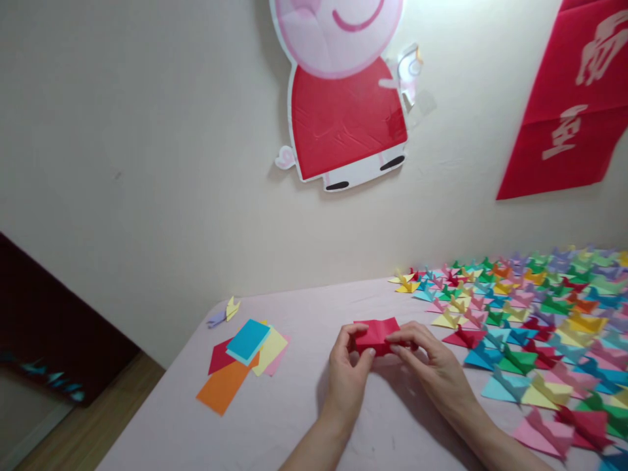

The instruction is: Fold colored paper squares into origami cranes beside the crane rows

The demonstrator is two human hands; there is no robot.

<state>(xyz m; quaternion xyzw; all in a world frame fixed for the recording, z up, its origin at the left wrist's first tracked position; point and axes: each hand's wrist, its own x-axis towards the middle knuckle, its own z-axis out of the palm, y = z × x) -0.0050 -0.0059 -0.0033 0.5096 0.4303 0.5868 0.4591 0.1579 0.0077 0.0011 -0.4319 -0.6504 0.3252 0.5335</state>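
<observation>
A red sheet of origami paper (377, 333), creased and partly folded, is held up just above the table between both hands. My left hand (349, 356) pinches its left side, the thumb at the lower edge and fingers at the back. On the opposite side, my right hand (424, 353) grips the paper's right end between thumb and fingers. Part of the sheet is hidden behind the fingertips. Close by on the right stand rows of folded paper cranes (523, 356) in many colours.
Loose paper squares lie left of my hands, among them a blue one (248, 339) and an orange one (223, 387). Two small folded pieces (230, 309) sit at the table's far left corner. Behind the table (167, 418) rises a wall with a pig cutout (348, 118) and a red banner (554, 131).
</observation>
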